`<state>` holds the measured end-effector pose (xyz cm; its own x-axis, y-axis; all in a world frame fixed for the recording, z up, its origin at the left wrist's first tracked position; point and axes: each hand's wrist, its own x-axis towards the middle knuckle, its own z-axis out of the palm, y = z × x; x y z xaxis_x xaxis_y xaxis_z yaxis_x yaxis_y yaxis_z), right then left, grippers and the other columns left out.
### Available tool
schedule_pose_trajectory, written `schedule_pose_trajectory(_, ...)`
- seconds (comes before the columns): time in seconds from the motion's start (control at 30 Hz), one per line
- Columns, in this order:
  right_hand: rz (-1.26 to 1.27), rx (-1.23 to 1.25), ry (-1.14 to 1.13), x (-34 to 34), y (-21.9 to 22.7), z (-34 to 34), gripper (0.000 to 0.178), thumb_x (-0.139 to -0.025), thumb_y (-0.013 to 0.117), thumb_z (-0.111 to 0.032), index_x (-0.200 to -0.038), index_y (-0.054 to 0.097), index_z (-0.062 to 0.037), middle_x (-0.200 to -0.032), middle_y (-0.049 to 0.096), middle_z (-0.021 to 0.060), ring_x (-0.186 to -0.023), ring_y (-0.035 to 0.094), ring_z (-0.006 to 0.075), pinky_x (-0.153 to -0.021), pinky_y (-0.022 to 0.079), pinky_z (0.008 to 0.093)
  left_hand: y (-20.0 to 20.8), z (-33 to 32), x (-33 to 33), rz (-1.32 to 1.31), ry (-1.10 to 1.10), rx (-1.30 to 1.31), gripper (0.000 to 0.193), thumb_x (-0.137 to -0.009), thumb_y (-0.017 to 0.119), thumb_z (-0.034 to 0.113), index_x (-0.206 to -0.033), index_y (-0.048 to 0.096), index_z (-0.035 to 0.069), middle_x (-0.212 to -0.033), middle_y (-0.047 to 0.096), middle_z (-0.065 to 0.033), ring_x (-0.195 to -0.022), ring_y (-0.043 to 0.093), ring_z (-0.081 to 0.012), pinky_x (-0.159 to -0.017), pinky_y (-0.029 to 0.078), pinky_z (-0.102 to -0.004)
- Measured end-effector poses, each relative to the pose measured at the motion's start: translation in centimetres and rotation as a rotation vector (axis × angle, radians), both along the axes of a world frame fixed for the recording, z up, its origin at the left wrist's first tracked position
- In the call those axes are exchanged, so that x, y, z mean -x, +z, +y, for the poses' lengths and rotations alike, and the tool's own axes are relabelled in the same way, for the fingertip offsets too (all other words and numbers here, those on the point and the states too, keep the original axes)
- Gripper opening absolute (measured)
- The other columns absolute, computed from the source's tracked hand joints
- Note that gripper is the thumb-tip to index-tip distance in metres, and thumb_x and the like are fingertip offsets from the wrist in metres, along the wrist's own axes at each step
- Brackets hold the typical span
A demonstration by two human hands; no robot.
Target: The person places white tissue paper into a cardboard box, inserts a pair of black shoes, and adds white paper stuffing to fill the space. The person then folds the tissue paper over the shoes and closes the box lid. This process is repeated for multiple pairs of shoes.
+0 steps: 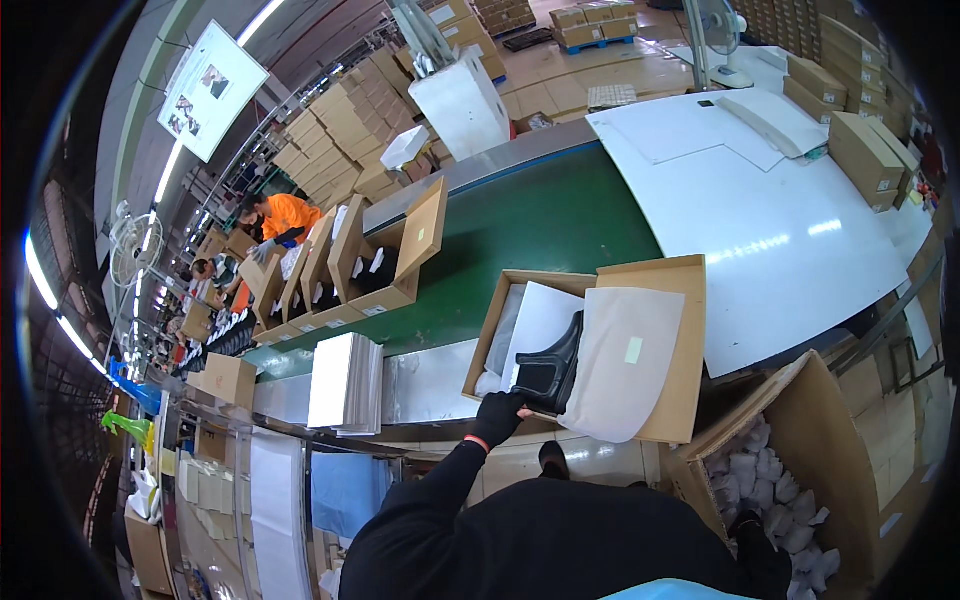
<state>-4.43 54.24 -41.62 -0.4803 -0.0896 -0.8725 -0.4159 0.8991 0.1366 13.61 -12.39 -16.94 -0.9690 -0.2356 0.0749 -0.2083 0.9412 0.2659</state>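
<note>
An open cardboard shoe box [688, 345] lies on the green conveyor belt [545, 225], lined with white tissue paper [625, 360]. A black shoe [552, 368] stands tilted inside it. My left hand [497, 415], in a black glove, grips the shoe's near end at the box's front edge. My right hand [745, 525], also in a black glove, is down in a large brown carton [835, 420] among several white paper wads [775, 480]. Its fingers are hidden among them.
More open shoe boxes [385, 260] ride the belt to the left, where a person in orange [290, 215] works. A stack of white sheets [345, 385] lies on the metal ledge. A white table [770, 230] holds flat boxes [865, 155] at the right.
</note>
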Motion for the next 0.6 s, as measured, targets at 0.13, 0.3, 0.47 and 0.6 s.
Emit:
schedule_pose_trajectory(0.13, -0.173, -0.196, -0.031, 0.4, -6.0, 1.4, 0.077, -0.059, 0.081, -0.049, -0.124, 0.060, -0.0138, -0.133, 0.055, 0.0132, -0.118, 0.054, 0.0321, -0.101, 0.043, 0.0420, 0.9, 0.3, -0.6, 0.020, 0.001, -0.003, 0.036, -0.088, 0.056, 0.046, -0.084, 0.061, 0.010, -0.076, 0.064, -0.0085, -0.075, 0.062, -0.0304, -0.067, 0.044, -0.0439)
schedule_pose_trajectory(0.3, -0.073, 0.070, 0.256, 2.3, -2.7, -0.5, 0.063, -0.074, 0.069, -0.046, -0.124, 0.060, -0.0088, -0.124, 0.060, 0.0135, -0.112, 0.058, 0.0290, -0.093, 0.047, 0.0394, 0.3, -0.1, -0.6, 0.075, -0.013, -0.011, 0.033, -0.085, 0.060, 0.043, -0.085, 0.063, 0.011, -0.077, 0.065, -0.0094, -0.075, 0.062, -0.0302, -0.067, 0.044, -0.0437)
schedule_pose_trajectory(0.47, -0.001, 0.095, 0.330, 5.8, 2.0, -3.8, 0.057, -0.081, 0.064, -0.043, -0.122, 0.060, -0.0049, -0.117, 0.062, 0.0140, -0.107, 0.061, 0.0277, -0.087, 0.049, 0.0377, -0.2, -0.4, -3.1, 0.074, 0.018, -0.028, 0.032, -0.086, 0.060, 0.045, -0.089, 0.061, 0.012, -0.077, 0.063, -0.0094, -0.073, 0.060, -0.0306, -0.066, 0.043, -0.0432)
schedule_pose_trajectory(0.6, 0.230, 0.093, 0.138, 8.9, 4.5, -7.5, 0.055, -0.081, 0.064, -0.042, -0.120, 0.060, -0.0036, -0.114, 0.062, 0.0151, -0.104, 0.061, 0.0285, -0.085, 0.050, 0.0383, 0.1, -1.4, -1.8, 0.116, 0.017, 0.033, 0.035, -0.087, 0.056, 0.049, -0.092, 0.060, 0.014, -0.076, 0.062, -0.0104, -0.073, 0.060, -0.0307, -0.065, 0.043, -0.0432)
